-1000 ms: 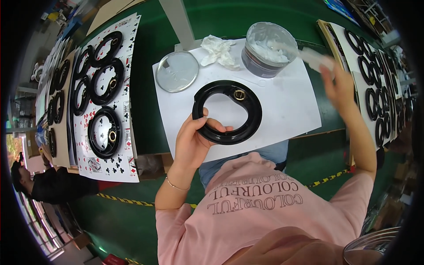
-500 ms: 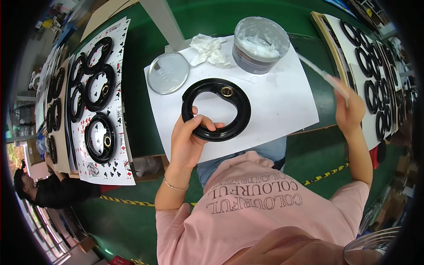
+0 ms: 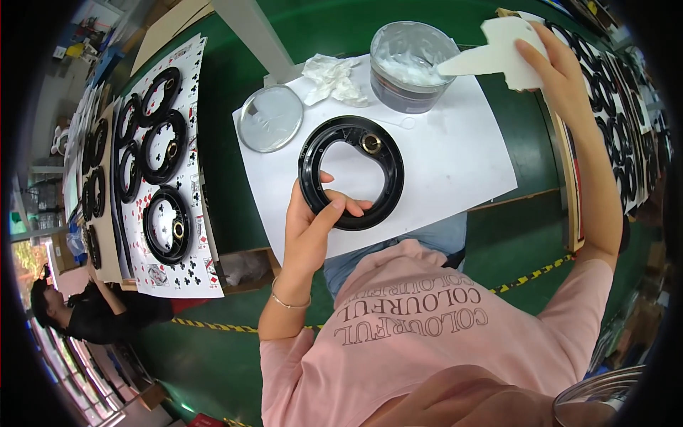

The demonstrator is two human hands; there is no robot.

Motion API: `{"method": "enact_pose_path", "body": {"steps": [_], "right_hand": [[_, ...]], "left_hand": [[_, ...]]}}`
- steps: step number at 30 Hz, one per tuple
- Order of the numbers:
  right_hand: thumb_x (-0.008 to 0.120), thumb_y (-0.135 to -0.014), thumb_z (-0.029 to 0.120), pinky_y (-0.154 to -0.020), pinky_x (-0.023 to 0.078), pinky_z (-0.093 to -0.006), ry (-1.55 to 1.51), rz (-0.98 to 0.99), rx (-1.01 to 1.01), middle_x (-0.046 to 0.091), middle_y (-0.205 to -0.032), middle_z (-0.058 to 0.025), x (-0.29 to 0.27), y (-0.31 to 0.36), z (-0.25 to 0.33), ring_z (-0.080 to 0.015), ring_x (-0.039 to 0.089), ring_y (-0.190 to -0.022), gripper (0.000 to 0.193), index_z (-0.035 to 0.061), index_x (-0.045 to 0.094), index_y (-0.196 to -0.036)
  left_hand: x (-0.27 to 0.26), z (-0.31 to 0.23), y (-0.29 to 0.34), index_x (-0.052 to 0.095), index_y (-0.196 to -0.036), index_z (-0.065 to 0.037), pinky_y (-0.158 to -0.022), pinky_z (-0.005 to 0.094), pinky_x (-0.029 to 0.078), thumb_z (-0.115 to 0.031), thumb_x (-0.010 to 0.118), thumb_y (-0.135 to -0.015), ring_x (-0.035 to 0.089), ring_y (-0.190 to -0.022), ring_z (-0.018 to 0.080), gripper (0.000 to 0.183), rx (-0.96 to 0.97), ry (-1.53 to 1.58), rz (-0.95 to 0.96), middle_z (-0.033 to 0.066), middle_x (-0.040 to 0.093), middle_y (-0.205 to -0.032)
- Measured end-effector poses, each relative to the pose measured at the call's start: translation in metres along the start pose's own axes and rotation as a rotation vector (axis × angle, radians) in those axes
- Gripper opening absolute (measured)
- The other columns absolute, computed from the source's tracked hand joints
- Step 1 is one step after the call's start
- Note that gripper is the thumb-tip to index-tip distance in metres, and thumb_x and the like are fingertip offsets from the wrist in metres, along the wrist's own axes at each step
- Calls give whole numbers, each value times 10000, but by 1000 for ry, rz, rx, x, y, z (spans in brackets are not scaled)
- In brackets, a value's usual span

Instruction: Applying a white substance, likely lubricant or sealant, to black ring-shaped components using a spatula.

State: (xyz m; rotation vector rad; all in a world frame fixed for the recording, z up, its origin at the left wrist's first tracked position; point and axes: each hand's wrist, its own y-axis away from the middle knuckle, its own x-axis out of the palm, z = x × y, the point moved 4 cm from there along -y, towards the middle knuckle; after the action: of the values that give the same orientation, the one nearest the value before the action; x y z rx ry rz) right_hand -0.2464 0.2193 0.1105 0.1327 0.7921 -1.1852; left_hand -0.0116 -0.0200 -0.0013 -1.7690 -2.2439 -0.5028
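My left hand (image 3: 313, 224) grips the lower left of a black ring-shaped plastic part (image 3: 394, 176), its thumb and fingers closed on the rim. A round brass-coloured insert (image 3: 371, 144) sits in the ring's upper right. My right hand (image 3: 558, 71) is raised at the upper right, closed on a flat white spatula (image 3: 509, 53). The spatula's narrow tip points left and reaches the right side of a clear tub (image 3: 404, 96) of whitish grease; whether it touches the grease I cannot tell. The ring is over a white sheet (image 3: 455, 164).
A round lid (image 3: 272, 119) and crumpled tissue (image 3: 331, 80) lie left of the tub. Boards with several black rings stand at left (image 3: 165, 146) and right (image 3: 615, 132). A grey post (image 3: 256, 35) rises behind the sheet. Another person (image 3: 92, 313) is at far left.
My right hand has moved up and forward, bringing the spatula from beside the sheet to the tub, its flat face now showing. The ring stays in my left hand, tilted slightly differently.
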Motion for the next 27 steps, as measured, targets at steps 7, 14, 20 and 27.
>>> {"method": "enact_pose_path", "body": {"steps": [7, 14, 20, 27], "right_hand": [[514, -836, 260, -448, 425, -191, -92, 195, 167, 592, -717, -57, 22, -20, 12, -90, 555, -519, 431, 16, 466, -1188], [526, -817, 248, -405, 415, -176, -265, 262, 409, 577, -671, -58, 26, -19, -38, -83, 531, -464, 367, -18, 502, -1069], [558, -807, 237, -404, 415, -180, -496, 118, 594, 557, -655, -44, 18, -10, -64, -90, 511, -454, 330, -15, 516, -1015], [505, -863, 194, -667, 458, -228, -393, -10, 142, 597, -850, -79, 21, 26, -16, -118, 581, -729, 337, -28, 480, -1115]], "left_hand": [[0, 1, -1, 345, -1113, -14, -782, 369, 467, -44, 457, -863, 612, -844, 292, 276, -15, 8, 6, 129, 587, -748], [-5, 0, -6, 354, -1113, -49, -757, 381, 496, -45, 433, -865, 611, -848, 316, 260, -77, 188, -33, 134, 573, -742], [-1, 2, -17, 368, -1094, -73, -724, 373, 516, -60, 421, -871, 608, -861, 328, 229, -116, 347, -26, 134, 569, -750], [6, 1, -23, 382, -1113, -53, -726, 374, 513, -62, 413, -867, 619, -816, 327, 248, -138, 369, 6, 130, 575, -713]]}}
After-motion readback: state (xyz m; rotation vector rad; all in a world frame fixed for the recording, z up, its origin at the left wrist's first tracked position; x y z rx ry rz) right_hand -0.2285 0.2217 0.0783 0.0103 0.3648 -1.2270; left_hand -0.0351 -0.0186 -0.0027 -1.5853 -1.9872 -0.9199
